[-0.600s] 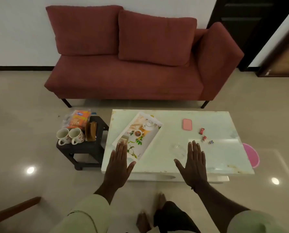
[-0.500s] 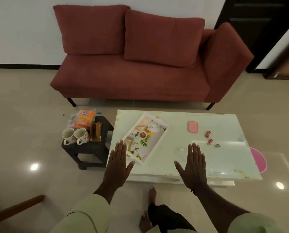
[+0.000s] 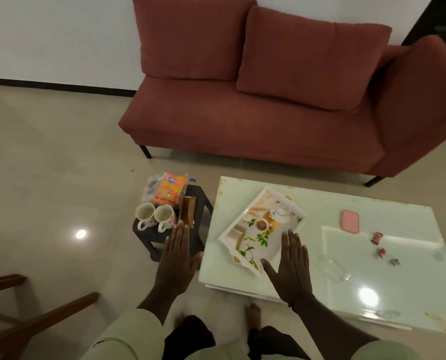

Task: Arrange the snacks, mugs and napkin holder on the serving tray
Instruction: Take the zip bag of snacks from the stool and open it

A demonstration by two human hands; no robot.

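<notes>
I see both hands held flat, palms down, fingers straight and close together, thumbs spread. Neither grips anything.

The left hand (image 3: 178, 258) hovers over the floor beside the small black side table (image 3: 149, 233); its fingertips overlap the near edge of that table in the view, just short of the brown wooden napkin holder (image 3: 187, 210). I cannot tell whether it touches anything.

The right hand (image 3: 292, 268) hovers over the near part of the pale green glass-topped coffee table (image 3: 398, 287). Its thumb and index side overlap the near right edge of the white rectangular serving tray with a printed teapot-and-leaves picture (image 3: 262, 224); contact cannot be confirmed.

The tray lies at an angle on the left part of the coffee table and carries no loose items.

On the black side table stand two white floral mugs (image 3: 154, 216) side by side, openings up, handles toward me. The napkin holder stands just to their right. Behind them lies the orange snack packet in clear wrap (image 3: 168, 190).

On the coffee table, well to the right of the tray, lie a pink flat rectangular case (image 3: 350, 221) and three small wrapped candies (image 3: 381, 249).
</notes>
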